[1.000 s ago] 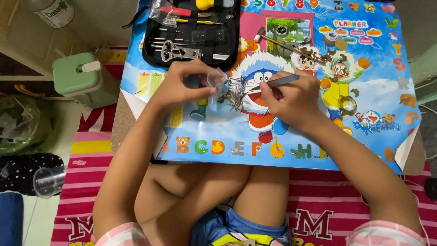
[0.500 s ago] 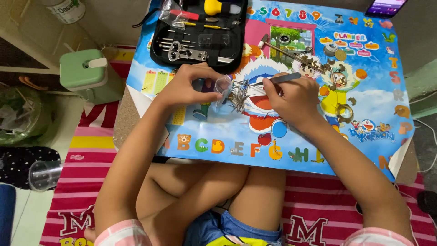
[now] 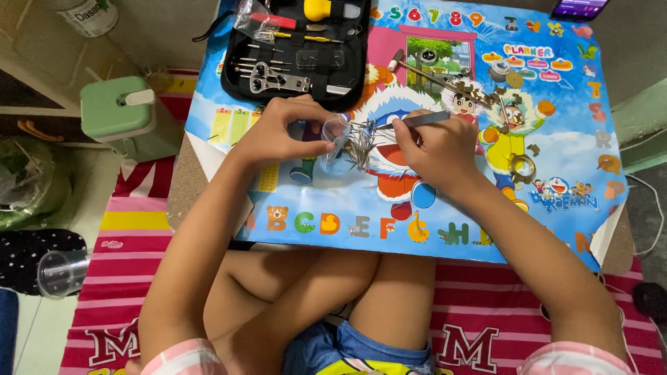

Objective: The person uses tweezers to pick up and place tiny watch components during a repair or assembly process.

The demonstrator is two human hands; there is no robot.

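— Clear plastic, that small cup (image 3: pixel 336 132); my left hand (image 3: pixel 281 135) pinches its rim between thumb and fingertips and tips it on its side over the cartoon table mat (image 3: pixel 417 208).

— And your other hand?

— My right hand (image 3: pixel 441 149) is closed around a slim metal tool (image 3: pixel 420 119), tweezers by the look of it, whose handle sticks out toward two o'clock. Its tip sits by the cup's mouth, at a small heap of thin metal pins (image 3: pixel 361 146) lying on the mat just beside the cup.

— Where is all that on the mat?

— Near the middle, a little toward ten o'clock. At twelve o'clock from my left hand lies an open black tool case (image 3: pixel 295 52) with small tools in rows. Toward one o'clock from my right hand, a little hammer (image 3: pixel 431 73) and some loose round metal parts (image 3: pixel 504 73) lie scattered. Off the mat, at nine o'clock, stands a green container (image 3: pixel 125 114); at seven o'clock a clear cup (image 3: pixel 62 272) lies on the floor.
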